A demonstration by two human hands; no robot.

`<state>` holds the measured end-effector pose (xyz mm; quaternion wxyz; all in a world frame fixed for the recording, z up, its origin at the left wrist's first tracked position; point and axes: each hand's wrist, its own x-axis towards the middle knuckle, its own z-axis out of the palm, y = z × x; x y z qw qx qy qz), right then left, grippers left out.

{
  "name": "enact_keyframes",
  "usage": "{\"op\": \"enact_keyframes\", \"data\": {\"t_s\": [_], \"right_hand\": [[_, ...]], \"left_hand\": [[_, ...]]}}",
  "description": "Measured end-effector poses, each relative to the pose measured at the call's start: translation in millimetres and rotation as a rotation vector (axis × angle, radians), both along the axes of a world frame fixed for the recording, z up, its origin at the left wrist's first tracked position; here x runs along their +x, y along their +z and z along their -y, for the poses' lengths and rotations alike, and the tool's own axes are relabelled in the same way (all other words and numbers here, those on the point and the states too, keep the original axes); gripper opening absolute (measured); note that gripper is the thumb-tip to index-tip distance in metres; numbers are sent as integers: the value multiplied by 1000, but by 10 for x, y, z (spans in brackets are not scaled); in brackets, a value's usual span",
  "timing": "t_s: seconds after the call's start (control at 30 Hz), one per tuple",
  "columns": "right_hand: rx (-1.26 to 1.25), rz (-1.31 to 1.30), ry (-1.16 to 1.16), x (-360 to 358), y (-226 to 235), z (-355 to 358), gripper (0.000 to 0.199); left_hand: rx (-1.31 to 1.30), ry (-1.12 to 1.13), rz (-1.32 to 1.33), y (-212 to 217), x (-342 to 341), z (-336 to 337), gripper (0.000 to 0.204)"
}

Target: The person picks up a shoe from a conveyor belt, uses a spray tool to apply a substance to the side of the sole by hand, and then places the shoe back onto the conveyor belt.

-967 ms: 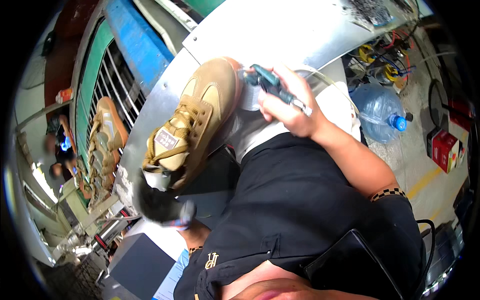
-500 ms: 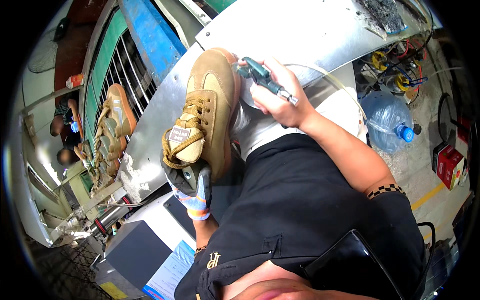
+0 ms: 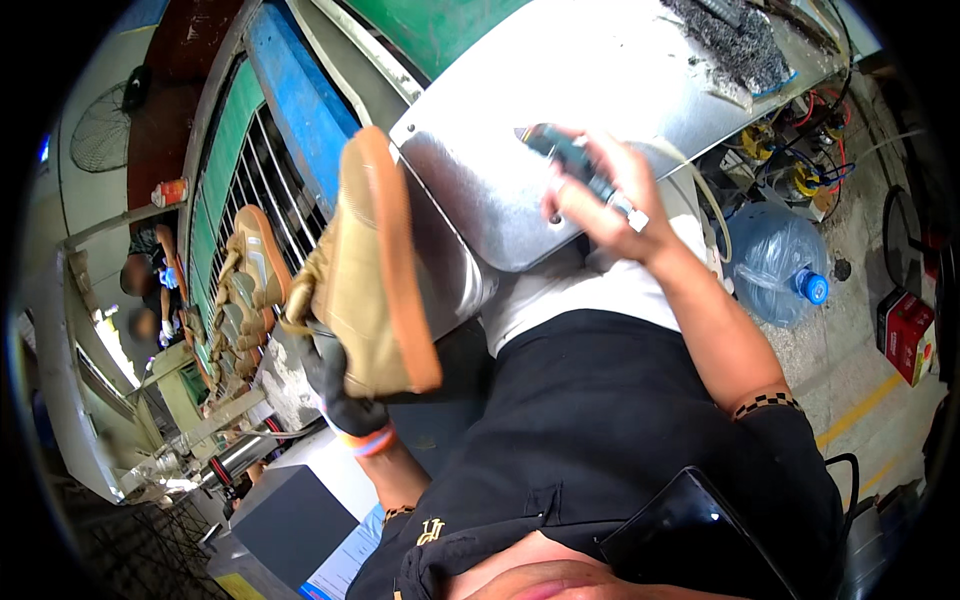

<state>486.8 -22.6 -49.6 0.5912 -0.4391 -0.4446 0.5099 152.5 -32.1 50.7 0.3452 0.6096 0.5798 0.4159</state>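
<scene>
My left hand (image 3: 340,390), in a dark-palmed glove with an orange and blue cuff, grips a tan lace-up shoe (image 3: 365,290) by its heel end. The shoe is tilted so that its orange-brown gum sole edge faces right and its toe points away from me. Its laces are turned to the left and partly hidden. Bare, my right hand (image 3: 625,195) is closed round a dark green air gun (image 3: 570,155) with a metal fitting at its rear. The tool's tip points left, apart from the shoe, above the shiny metal table (image 3: 480,190).
More tan shoes (image 3: 250,270) lie on a barred rack (image 3: 275,160) at the left, with people farther off. A pale hose (image 3: 712,205) curves beside my right arm. To the right are a large clear bottle (image 3: 770,260) and a red box (image 3: 907,335). Dark debris (image 3: 735,45) lies on the far table end.
My left hand has moved left and rolled the shoe, turning its laces away and its sole edge toward view. My right hand has drawn the air gun to the right, off the shoe.
</scene>
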Motion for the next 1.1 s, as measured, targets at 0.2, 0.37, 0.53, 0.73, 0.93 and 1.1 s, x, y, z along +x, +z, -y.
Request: {"op": "enact_keyframes", "data": {"t_s": [0.2,0.37,0.53,0.73,0.93,1.1], "right_hand": [[43,-184,-320,385,-87,-303,42],[43,-155,-313,335,-91,-300,41],[5,-189,-357,328,-45,-318,43],[-42,-211,-381,287,31,-352,50],[-30,-222,-421,297,17,-358,42],[2,-113,-473,277,0,-373,44]], "left_hand": [[-119,-22,549,-136,529,-1934,49],[182,-354,490,-84,1897,-3988,43],[381,-120,-760,-590,2574,-5367,78],[73,-549,-557,-761,845,-5779,59],[-671,19,-1082,-356,-3052,-4812,55],[-388,89,-525,-528,-3540,-3513,62]]}}
